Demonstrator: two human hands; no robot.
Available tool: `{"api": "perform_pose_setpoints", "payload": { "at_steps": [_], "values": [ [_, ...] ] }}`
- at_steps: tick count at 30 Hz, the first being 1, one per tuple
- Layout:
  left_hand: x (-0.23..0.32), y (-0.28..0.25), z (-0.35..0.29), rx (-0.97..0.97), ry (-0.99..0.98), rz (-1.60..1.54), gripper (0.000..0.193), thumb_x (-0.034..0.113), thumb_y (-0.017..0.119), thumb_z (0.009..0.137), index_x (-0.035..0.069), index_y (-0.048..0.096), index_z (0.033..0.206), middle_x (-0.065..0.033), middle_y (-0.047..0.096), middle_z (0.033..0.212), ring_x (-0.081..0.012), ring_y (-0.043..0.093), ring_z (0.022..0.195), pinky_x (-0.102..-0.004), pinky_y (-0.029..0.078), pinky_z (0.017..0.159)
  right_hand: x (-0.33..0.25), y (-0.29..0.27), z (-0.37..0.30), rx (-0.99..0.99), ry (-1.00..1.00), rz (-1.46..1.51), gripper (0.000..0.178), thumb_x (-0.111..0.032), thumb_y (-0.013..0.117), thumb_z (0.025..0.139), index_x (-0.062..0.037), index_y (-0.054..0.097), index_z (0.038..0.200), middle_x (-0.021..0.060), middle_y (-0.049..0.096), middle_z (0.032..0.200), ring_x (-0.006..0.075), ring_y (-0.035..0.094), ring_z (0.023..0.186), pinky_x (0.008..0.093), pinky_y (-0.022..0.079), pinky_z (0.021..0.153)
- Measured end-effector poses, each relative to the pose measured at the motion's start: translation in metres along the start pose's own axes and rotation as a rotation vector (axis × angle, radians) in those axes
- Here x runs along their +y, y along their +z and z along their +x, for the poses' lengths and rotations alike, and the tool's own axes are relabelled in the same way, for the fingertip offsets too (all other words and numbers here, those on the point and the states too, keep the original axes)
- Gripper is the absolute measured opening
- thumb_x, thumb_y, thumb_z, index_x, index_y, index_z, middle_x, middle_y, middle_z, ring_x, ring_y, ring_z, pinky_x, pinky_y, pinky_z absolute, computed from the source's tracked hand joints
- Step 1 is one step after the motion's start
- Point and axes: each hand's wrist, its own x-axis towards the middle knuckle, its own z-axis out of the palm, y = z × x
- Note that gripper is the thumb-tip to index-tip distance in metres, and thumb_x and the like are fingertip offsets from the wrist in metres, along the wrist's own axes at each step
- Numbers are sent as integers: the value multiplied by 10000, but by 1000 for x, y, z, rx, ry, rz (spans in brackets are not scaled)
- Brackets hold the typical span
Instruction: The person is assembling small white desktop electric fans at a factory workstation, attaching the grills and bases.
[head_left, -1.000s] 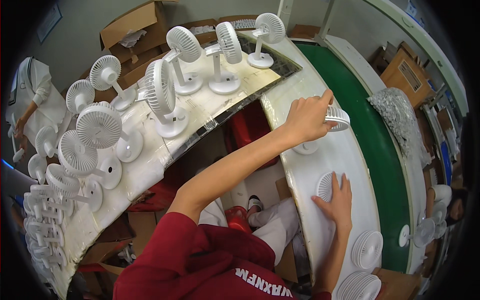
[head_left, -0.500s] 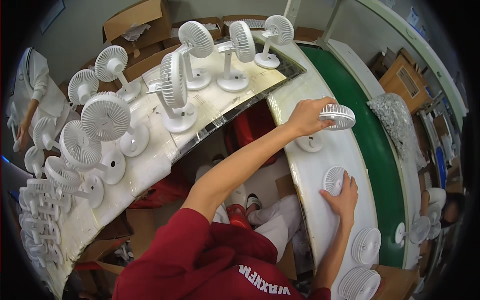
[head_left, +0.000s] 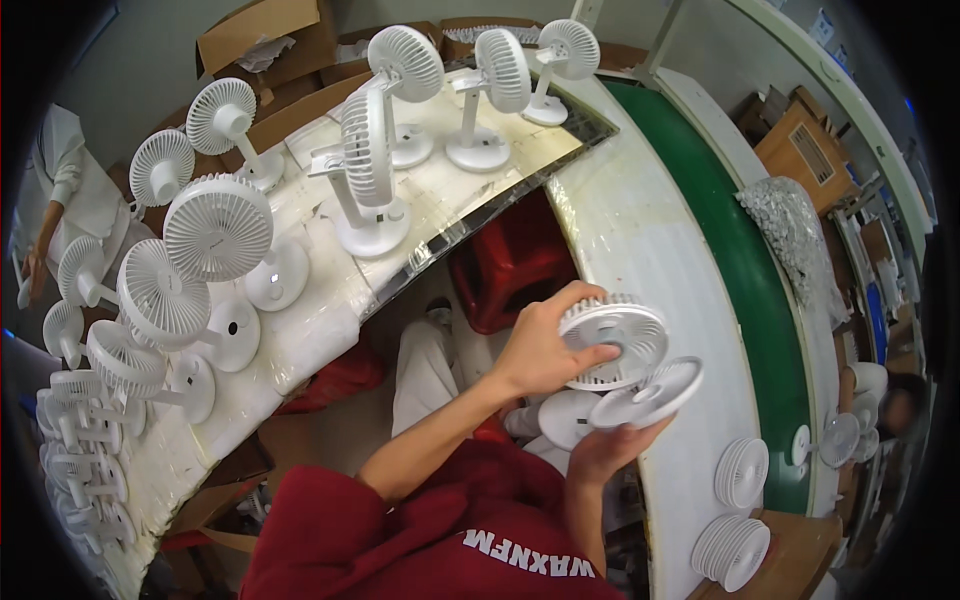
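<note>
Hands on fan head and grille

My maroon cloth shirt bears white lettering; my round plastic fan head is radially ribbed white; the crumpled bag looks silvery.

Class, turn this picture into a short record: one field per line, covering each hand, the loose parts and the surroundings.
Left hand: left hand grips a white fan head
Right hand: right hand holds a tilted round white grille, close below the fan head
Grille stacks: near stack and far stack, toward the lower right
Left bench: many white desk fans
Beyond right-hand table: green conveyor belt
Between tables: red stool
</note>
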Motion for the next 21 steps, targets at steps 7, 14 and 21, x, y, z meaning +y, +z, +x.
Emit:
{"api": "perform_pose_setpoints", "payload": {
  "at_steps": [7,14,21],
  "values": [
    [-3,-24,-36,72,-107,-196,487,28,837,720,34,609,1150,-45,687,968,-160,626,829,-275,511,808,19,-31,-40,-178,-113,-172,1212,-618,752,714,2,144,1558,225,278,1536,399,357,1374,520,302,1122],
    [-22,-52,-76,-11,-430,-263,441,34,814,736,10,629,1135,-81,685,1037,-156,627,886,-269,518,804,-38,-18,-21,-752,-220,-546,1269,-466,910,554,-34,251,1549,273,274,1530,452,345,1368,540,336,1096],
    [-60,-54,-106,-125,-682,-289,361,179,715,888,-6,638,1188,-95,688,1076,-135,633,896,-265,524,788,-33,-21,-17,-991,-296,-843,1094,-405,880,584,-75,392,1506,304,280,1513,479,354,1342,553,354,1073]
  ]
}}
